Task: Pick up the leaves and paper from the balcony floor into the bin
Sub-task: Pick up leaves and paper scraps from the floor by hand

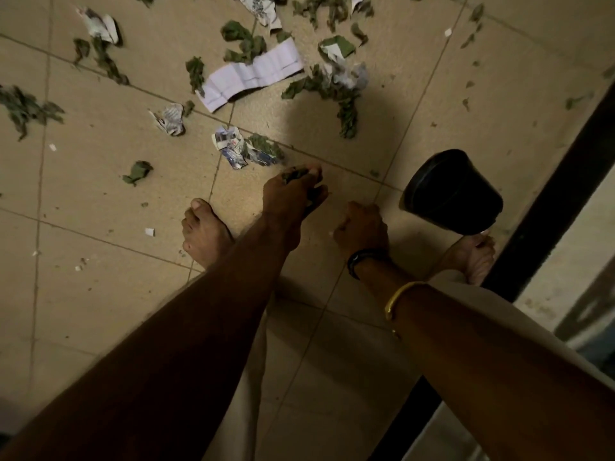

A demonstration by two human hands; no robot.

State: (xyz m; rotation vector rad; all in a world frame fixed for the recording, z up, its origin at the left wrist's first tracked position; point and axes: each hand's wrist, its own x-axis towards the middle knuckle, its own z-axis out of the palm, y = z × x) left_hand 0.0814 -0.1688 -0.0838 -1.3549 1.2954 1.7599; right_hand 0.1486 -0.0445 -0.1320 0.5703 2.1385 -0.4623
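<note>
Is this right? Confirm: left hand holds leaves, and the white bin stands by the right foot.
Not quite. The head view shows the bin is black, not white. The rest holds: the left hand grips leaves, and the bin stands by the right foot.

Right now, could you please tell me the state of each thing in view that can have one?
left hand: closed on dark green leaves, low over the floor
right hand: fist closed; contents cannot be told
bin: black, on the floor, tilted toward the camera; inside too dark to see
white folded paper: lying flat, partly unfolded
printed paper scrap: crumpled, on the floor
loose leaf: curled, on the floor
</note>
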